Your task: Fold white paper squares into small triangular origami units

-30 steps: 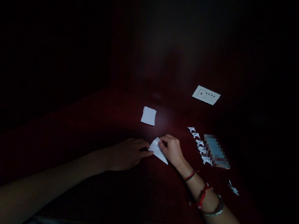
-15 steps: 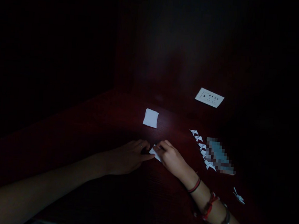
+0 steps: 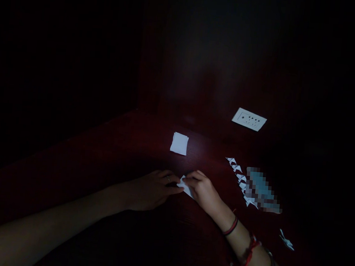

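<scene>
A small folded white paper piece [image 3: 185, 186] lies on the dark red table [image 3: 127, 145] between my two hands. My left hand [image 3: 153, 188] rests flat beside it, fingertips pressing its left edge. From the right, my right hand [image 3: 202, 190] covers most of the paper, with its fingers curled and pinched on it. Bracelets ring my right wrist. Little of the paper shows.
A stack of white square sheets [image 3: 179, 143] sits beyond my hands. A row of several small folded paper pieces [image 3: 240, 177] runs along the right, next to a blurred bluish object [image 3: 262, 189]. One loose folded piece [image 3: 286, 240] lies far right. A white wall socket [image 3: 249, 119] is behind.
My right hand has slid over the paper and folded it down, so the white triangle seen before is now mostly hidden. The left hand has barely moved.
</scene>
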{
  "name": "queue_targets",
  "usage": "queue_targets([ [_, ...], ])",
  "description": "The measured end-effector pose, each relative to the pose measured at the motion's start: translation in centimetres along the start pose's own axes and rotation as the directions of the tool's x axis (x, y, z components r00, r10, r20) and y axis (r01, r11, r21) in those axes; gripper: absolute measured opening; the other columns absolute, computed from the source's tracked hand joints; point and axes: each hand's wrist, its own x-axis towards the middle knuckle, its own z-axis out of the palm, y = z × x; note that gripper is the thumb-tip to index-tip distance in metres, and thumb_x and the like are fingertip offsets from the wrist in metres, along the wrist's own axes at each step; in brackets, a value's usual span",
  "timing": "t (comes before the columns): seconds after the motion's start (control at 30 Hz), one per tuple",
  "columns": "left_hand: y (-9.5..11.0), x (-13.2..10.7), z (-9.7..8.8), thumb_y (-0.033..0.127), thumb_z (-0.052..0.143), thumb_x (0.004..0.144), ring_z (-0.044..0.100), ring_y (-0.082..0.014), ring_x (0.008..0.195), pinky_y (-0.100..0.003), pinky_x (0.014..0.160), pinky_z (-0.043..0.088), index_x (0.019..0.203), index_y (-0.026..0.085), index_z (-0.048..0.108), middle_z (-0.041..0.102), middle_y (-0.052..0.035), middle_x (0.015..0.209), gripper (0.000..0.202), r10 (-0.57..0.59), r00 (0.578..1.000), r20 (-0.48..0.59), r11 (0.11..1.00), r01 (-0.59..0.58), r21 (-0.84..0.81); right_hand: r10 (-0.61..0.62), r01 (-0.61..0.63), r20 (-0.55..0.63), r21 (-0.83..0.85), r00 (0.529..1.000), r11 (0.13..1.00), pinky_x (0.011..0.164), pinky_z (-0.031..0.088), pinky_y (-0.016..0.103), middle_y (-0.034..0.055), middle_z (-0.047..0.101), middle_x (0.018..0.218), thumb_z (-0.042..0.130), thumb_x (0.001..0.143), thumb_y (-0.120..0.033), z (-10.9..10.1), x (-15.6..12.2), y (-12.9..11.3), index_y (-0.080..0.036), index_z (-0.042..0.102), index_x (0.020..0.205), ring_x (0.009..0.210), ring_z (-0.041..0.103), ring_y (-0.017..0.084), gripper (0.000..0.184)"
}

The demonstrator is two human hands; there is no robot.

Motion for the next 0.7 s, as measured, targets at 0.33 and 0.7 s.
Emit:
queue_targets([
  [0.33, -0.06, 0.09, 0.23, 0.013, 0.041, 0.079, 0.034, -0.0221, 0.111, -0.037, 0.091, 0.026, 0.122, 0.028, 0.036, 0.040, -0.0022, 0.122, 0.046, -0.019, 1.000, -0.005, 1.000, 0.019, -0.006, -0.003, 0.002, 0.019, 0.055, 1.000, 0.998, 0.076, 0.043, 0.026, 0.0057, 0.057, 0.089, 0.044, 0.081, -0.012, -0.23, -0.04, 0.29, -0.016, 0.061, 0.093, 0.086, 0.049, 0.015, 0.021],
  [0.7, -0.21, 0.20, 0.64, 0.010, 0.043, 0.076, 0.034, -0.0237, 0.111, -0.038, 0.090, 0.029, 0.121, 0.029, 0.038, 0.036, -0.0043, 0.125, 0.050, -0.031, 0.999, -0.021, 0.999, 0.032, 0.018, 0.014, -0.014, -0.004, 0.035, 1.000, 0.999, 0.074, 0.043, 0.027, 0.0067, 0.056, 0.088, 0.044, 0.081, -0.013, -0.10, -0.17, 0.05, -0.017, 0.061, 0.094, 0.087, 0.048, 0.016, 0.022],
])
